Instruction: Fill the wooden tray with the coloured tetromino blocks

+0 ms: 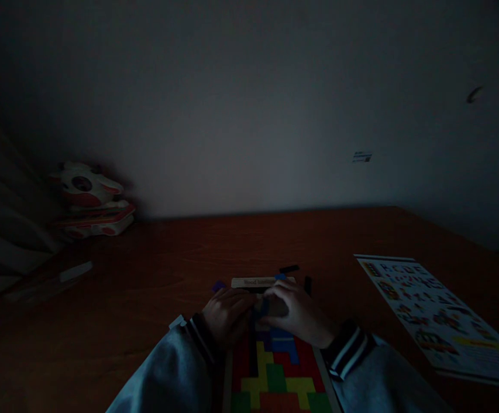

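A tray puzzle [227, 373] with a pale wooden frame lies in front of me, with red, yellow, green, orange, blue and purple block pieces fitted in it. Over its upper part, my right hand [295, 310] curls its thumb and fingers round a blue puzzle piece [261, 308], dim in the low light. My left hand [230, 312] is bent in from the other side, fingers together, their tips close to that piece. What the left fingertips grip is hidden. Both hands cover part of the tray's upper area.
Loose by the tray's top are a purple piece [219, 285] and dark pieces [289, 268]. A printed pattern sheet [434, 315] lies on the wooden table [167, 252] at right. A cow-like toy [90, 198] stands at the back left, before the wall.
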A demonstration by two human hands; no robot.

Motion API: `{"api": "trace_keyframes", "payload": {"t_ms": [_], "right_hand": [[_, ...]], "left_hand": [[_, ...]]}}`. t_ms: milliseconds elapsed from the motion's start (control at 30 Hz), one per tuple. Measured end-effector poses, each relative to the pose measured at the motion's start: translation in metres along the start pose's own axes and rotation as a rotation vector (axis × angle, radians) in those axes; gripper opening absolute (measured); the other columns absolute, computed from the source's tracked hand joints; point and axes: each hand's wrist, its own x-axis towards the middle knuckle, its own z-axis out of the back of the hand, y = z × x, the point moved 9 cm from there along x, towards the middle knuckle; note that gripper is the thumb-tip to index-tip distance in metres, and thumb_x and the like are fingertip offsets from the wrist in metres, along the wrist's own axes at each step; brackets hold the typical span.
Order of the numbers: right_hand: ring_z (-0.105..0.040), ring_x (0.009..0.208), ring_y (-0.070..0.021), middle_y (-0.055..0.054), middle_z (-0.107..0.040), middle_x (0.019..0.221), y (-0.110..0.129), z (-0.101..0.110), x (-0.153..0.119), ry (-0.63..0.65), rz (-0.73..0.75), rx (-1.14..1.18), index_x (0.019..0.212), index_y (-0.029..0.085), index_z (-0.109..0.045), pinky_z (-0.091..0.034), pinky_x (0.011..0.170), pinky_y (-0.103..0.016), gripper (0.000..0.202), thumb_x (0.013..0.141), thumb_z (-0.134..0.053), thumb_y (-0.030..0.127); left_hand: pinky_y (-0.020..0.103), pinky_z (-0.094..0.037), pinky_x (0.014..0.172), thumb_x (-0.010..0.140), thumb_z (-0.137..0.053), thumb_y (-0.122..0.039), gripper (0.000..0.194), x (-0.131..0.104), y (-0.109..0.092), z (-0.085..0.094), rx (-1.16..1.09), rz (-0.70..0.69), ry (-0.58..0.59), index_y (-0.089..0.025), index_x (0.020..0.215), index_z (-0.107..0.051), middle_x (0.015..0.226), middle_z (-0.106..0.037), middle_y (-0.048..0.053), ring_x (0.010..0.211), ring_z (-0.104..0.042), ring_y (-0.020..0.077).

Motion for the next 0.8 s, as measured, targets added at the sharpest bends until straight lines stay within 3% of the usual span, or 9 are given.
{"api": "trace_keyframes", "payload": {"t_ms": [167,233,367,467,600,800], "right_hand": [[-0.061,0.074,-0.015,0.001,-0.065,0.079,-0.011,0.002,0.001,0.032,-0.105,0.255,0.087,0.02,-0.063,-0.047,0.067,-0.026,0.02,0.081,-0.067,0.038],[-0.06,0.072,-0.0142,0.001,-0.065,0.076,-0.015,0.009,0.002,-0.003,-0.145,0.314,0.083,0.02,-0.063,-0.046,0.066,-0.025,0.021,0.084,-0.063,0.041],[-0.061,0.074,-0.0146,0.001,-0.067,0.077,-0.018,0.022,0.001,-0.114,-0.215,0.382,0.081,0.02,-0.064,-0.045,0.067,-0.026,0.027,0.082,-0.064,0.047],[-0.061,0.074,-0.0155,0.0,-0.067,0.078,-0.011,0.021,0.001,-0.113,-0.215,0.393,0.079,0.02,-0.065,-0.045,0.069,-0.027,0.029,0.08,-0.066,0.049],[-0.059,0.074,-0.016,-0.001,-0.066,0.076,-0.002,0.019,0.001,-0.111,-0.2,0.415,0.076,0.02,-0.064,-0.046,0.068,-0.028,0.034,0.079,-0.064,0.054],[-0.054,0.067,-0.0142,0.001,-0.061,0.076,-0.001,0.014,0.0,0.067,-0.12,0.273,0.088,0.02,-0.066,-0.044,0.061,-0.026,0.037,0.075,-0.069,0.054]], "left_hand": [[0.041,-0.05,0.086,0.089,-0.046,-0.019,0.032,-0.002,0.004,-0.004,0.05,0.005,-0.013,-0.019,0.119,-0.057,0.11,-0.069,0.01,0.104,-0.062,0.0243],[0.042,-0.05,0.087,0.089,-0.048,-0.021,0.031,-0.003,0.005,-0.003,0.054,-0.001,-0.043,-0.019,0.118,-0.058,0.11,-0.069,0.01,0.105,-0.061,0.0249],[0.037,-0.052,0.084,0.088,-0.054,-0.03,0.025,-0.002,0.009,0.003,-0.046,0.047,-0.151,-0.017,0.109,-0.061,0.102,-0.069,0.01,0.096,-0.064,0.0226],[0.031,-0.053,0.071,0.09,-0.053,-0.038,0.025,-0.001,0.01,0.008,-0.088,0.102,-0.213,-0.017,0.094,-0.065,0.087,-0.07,0.009,0.08,-0.066,0.0203],[0.026,-0.051,0.062,0.091,-0.051,-0.035,0.026,0.0,0.012,0.009,-0.139,0.182,-0.215,-0.018,0.081,-0.067,0.072,-0.068,0.006,0.068,-0.065,0.0168],[0.022,-0.049,0.054,0.091,-0.051,-0.033,0.024,-0.003,0.02,0.012,-0.212,0.311,-0.21,-0.017,0.082,-0.065,0.071,-0.069,0.005,0.062,-0.064,0.0148]]}}
